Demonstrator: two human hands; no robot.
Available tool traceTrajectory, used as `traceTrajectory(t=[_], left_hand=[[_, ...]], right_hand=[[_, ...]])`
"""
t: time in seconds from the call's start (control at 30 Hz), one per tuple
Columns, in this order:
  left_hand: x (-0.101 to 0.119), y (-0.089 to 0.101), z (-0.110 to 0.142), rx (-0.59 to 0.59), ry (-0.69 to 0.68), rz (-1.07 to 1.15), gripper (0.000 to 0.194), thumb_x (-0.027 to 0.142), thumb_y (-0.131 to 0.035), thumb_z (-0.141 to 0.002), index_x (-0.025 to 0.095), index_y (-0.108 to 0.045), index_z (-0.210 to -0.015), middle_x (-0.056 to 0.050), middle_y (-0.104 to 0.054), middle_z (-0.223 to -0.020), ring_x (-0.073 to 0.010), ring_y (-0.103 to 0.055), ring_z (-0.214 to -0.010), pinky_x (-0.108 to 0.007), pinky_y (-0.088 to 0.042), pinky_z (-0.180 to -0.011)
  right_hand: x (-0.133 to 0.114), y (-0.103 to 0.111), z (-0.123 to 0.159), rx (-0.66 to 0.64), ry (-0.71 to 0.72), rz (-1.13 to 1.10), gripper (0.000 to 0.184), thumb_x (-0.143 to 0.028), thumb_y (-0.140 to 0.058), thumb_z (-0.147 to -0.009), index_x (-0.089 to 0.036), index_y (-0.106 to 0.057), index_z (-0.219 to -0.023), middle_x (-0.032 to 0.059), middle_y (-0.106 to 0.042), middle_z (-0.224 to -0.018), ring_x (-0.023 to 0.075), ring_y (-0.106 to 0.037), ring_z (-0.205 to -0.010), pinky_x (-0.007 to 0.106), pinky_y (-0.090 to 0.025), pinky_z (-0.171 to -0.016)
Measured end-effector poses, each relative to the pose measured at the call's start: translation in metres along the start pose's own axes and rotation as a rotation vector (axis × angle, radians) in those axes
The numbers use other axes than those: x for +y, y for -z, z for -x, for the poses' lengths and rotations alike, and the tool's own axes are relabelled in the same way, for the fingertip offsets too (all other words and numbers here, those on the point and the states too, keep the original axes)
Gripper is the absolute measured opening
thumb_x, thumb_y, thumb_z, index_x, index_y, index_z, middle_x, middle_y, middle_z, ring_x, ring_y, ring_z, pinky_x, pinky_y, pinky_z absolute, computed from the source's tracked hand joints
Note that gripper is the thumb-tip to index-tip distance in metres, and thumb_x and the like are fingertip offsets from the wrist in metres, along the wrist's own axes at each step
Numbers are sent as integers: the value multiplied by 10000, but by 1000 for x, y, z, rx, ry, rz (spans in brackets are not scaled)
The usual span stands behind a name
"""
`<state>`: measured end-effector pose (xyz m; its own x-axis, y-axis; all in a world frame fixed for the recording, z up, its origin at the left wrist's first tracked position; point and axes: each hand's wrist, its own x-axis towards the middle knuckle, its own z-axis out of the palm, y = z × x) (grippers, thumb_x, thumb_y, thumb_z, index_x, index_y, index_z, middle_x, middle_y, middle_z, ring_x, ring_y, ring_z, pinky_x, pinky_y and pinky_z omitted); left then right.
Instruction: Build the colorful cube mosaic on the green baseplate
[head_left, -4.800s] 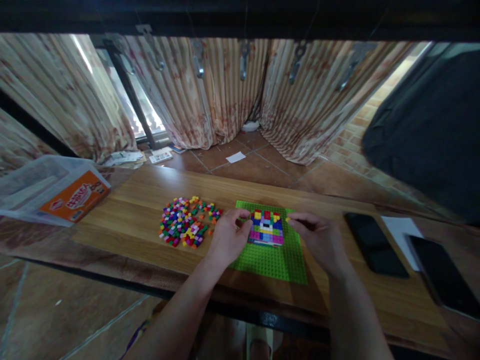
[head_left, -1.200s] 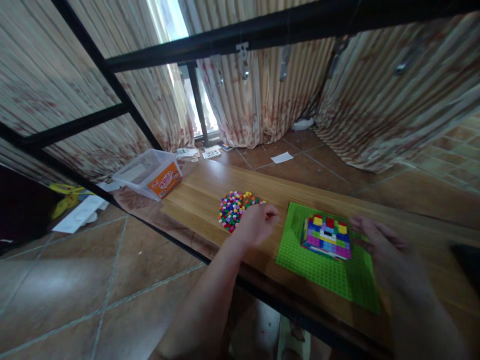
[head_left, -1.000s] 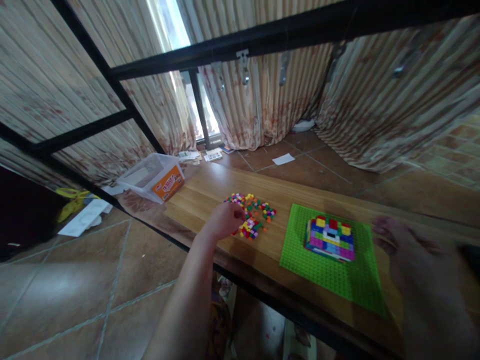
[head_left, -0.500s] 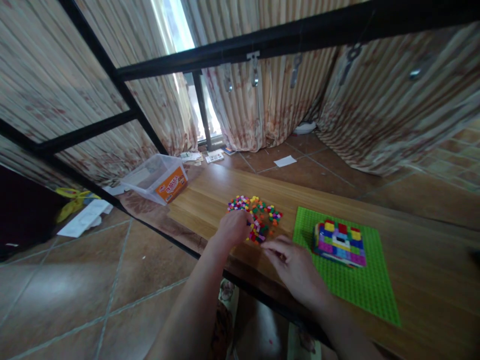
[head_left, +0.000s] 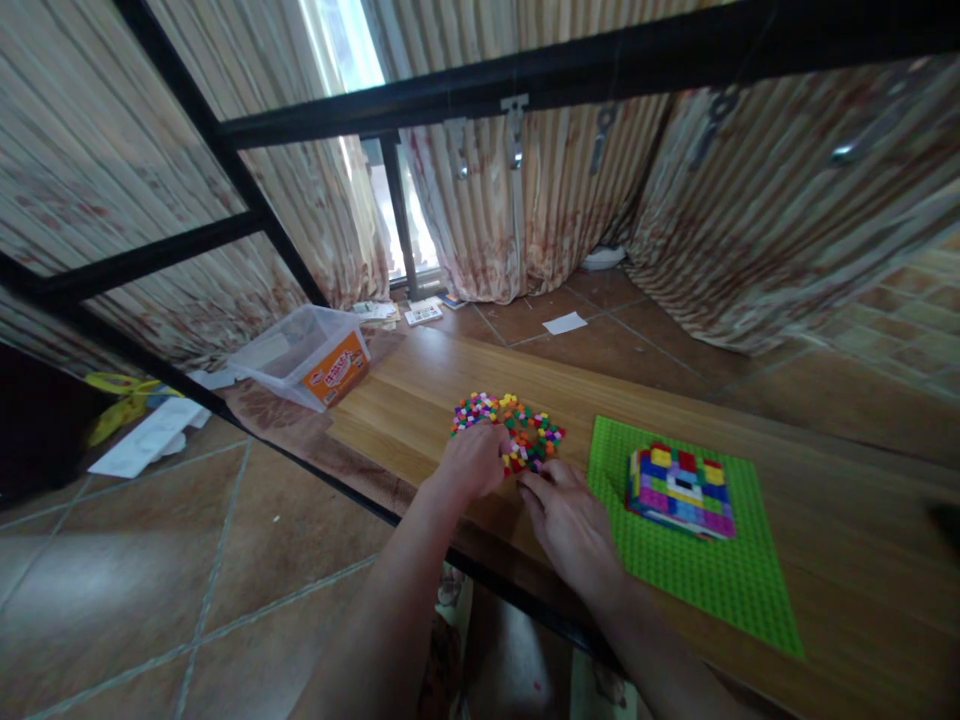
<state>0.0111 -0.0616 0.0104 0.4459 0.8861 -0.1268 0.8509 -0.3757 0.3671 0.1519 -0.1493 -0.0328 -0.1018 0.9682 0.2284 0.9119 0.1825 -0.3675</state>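
A loose pile of small multicoloured building bricks (head_left: 534, 428) lies on the wooden table. My left hand (head_left: 478, 458) rests at the pile's near left side, fingers curled down among the bricks; whatever its fingertips hold is hidden. Close beside it, my right hand (head_left: 566, 505) is at the near edge of the pile, thumb and fingers drawn together. Anything in that pinch is too small to make out. To the right, a block-shaped build of coloured bricks (head_left: 681, 490) sits on a green studded baseplate (head_left: 720, 590).
A clear plastic bin (head_left: 296, 355) with an orange label stands at the table's left end. The wooden tabletop (head_left: 420, 380) is bounded by a black metal frame (head_left: 352, 497) at its near edge. Papers (head_left: 565, 323) lie on the tiled floor beyond, before striped curtains.
My right hand has shifted slightly forward and left, closer to the bricks and my left hand. Bricks at the pile's near edge now lie differently. The view has turned slightly.
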Motion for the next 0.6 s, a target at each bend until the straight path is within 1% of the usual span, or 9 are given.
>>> traceTrajectory(t=[0.1,0.2,0.27,0.37,0.4,0.47,0.57,0.6], left_hand=[[1,0,1,2,-18,-9,200,98,-569,-772,198,-696,-891,-61,-721,-992,-217,-660,-949,-313,-508,-850],[3,0,2,9,-4,-32,193,113,-567,-785,216,-696,-885,-52,-732,-931,-228,-667,-926,-322,-507,-822],[4,1,2,10,3,-35,186,118,-571,-788,216,-695,-886,-54,-734,-908,-229,-669,-904,-325,-503,-809],[4,3,1,32,-4,23,161,108,-581,-778,200,-684,-861,-48,-726,-861,-212,-663,-845,-317,-497,-785],[4,3,0,47,-16,83,140,107,-583,-776,191,-675,-838,-40,-717,-829,-198,-657,-813,-305,-495,-769],[3,3,-2,59,-43,277,81,118,-589,-781,173,-648,-793,-22,-692,-766,-166,-639,-740,-269,-492,-713],[5,3,-4,28,-92,583,26,163,-624,-786,157,-628,-811,-14,-684,-774,-140,-630,-712,-233,-491,-666],[5,2,-5,5,-110,697,62,186,-642,-786,151,-626,-834,-16,-688,-797,-135,-633,-718,-222,-493,-655]], right_hand=[[4,-2,2,13,-12,-34,262,-191,-487,-938,-244,-732,-1012,106,-639,-1021,245,-606,-950,370,-526,-820],[7,-3,4,34,-19,-69,270,-188,-483,-936,-266,-729,-1013,93,-643,-1028,230,-619,-951,355,-531,-822],[7,-3,4,40,-23,-89,271,-187,-480,-935,-260,-732,-1005,100,-645,-1068,233,-624,-971,355,-531,-832],[7,0,3,50,-38,-145,272,-185,-481,-936,-230,-727,-1043,110,-653,-1107,243,-627,-1002,366,-524,-860],[8,2,2,60,-48,-177,271,-183,-483,-937,-224,-721,-1061,105,-659,-1099,241,-629,-1005,366,-520,-869],[8,7,1,99,-86,-266,257,-193,-496,-938,-220,-706,-1084,88,-673,-1067,228,-638,-991,357,-517,-875],[11,16,-2,157,-151,-417,246,-238,-537,-934,-203,-676,-1135,69,-685,-1034,201,-657,-914,331,-528,-842],[12,19,-2,180,-177,-475,256,-261,-556,-930,-196,-663,-1153,63,-688,-1025,190,-661,-874,320,-534,-820]])
